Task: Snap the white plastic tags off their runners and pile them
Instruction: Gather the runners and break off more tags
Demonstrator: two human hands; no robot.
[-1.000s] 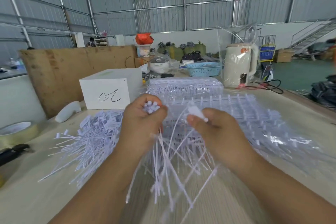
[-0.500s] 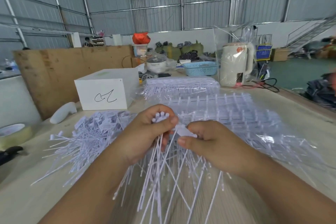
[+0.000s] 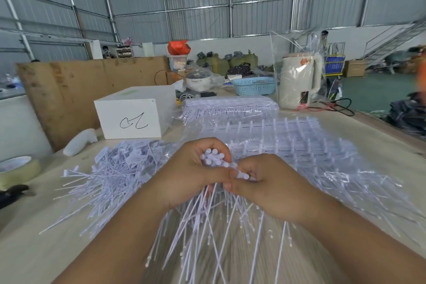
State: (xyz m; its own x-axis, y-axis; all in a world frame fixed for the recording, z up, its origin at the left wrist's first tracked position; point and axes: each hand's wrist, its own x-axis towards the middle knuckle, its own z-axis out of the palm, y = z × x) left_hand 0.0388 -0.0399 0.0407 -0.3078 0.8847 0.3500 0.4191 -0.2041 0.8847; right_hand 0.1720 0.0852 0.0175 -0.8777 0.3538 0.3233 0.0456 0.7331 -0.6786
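My left hand (image 3: 191, 177) grips a bundle of white tags (image 3: 212, 159) by their round heads; their thin tails fan down toward me over the table. My right hand (image 3: 267, 182) touches the left one and pinches one white tag (image 3: 241, 174) at the bundle's right side. A loose pile of white tags (image 3: 115, 175) lies on the table to the left of my hands. Sheets of tags on runners (image 3: 299, 145), some under clear plastic, spread out behind and to the right of my hands.
A white box (image 3: 136, 117) with a scribble stands at the back left, a white handle-shaped object (image 3: 80, 143) beside it. A tape roll (image 3: 16, 168) and black pliers (image 3: 11, 193) lie at the left edge. A bagged kettle (image 3: 299, 80) and blue basket (image 3: 254, 86) stand behind.
My hands have come together and dropped a little lower. The right hand, which held a tag apart from the bundle, now pinches it against the bundle in the left hand.
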